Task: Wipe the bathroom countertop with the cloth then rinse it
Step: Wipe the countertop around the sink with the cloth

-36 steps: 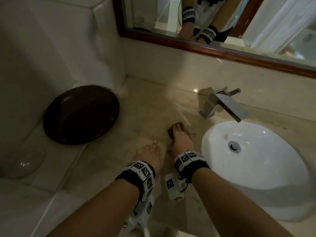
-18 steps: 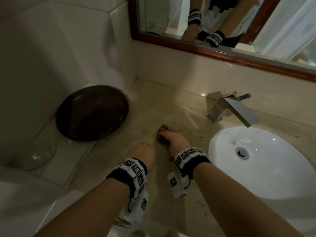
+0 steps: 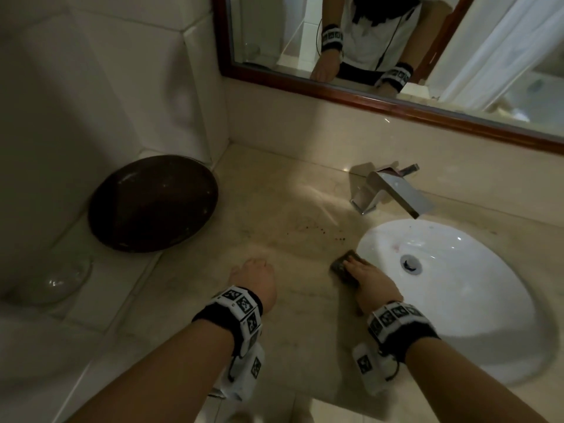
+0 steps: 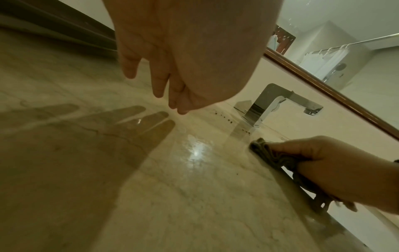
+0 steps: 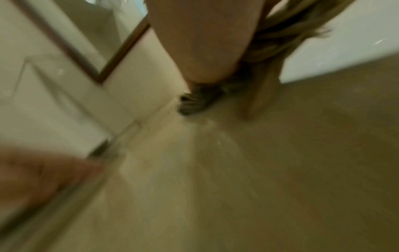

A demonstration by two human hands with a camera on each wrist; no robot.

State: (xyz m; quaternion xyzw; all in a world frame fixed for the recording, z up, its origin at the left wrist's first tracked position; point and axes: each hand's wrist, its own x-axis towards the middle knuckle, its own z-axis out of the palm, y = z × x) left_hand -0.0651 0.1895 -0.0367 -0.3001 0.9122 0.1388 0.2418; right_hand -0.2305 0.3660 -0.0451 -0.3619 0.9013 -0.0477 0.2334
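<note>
Item: folded grey-brown cloth [image 3: 345, 265], pressed flat to the beige marble countertop [image 3: 293, 325] under the right hand [image 3: 370, 285], thumb and fingers clasping it, just beside the rim of the white oval basin [image 3: 488, 340], presumably to sweep dirt toward it. Left hand [image 3: 256, 279] held nothing, fingers loosely extended just above the counter. Dark specks [image 3: 320, 232] lay unwiped near the angular chrome tap [image 3: 393, 193]; rinsing not yet begun.

The countertop [image 3: 274, 209] is beige marble with faint veining, plus some dark brown specks [image 3: 320, 232] near the faucet [image 3: 393, 190], which is shiny chrome. The sink [image 3: 488, 300] is plain white, the cloth [image 3: 343, 265] grey-brown, the bowl [image 3: 152, 203] far left dark brown, and the mirror frame [image 3: 396, 106] reddish-brown wood.
</note>
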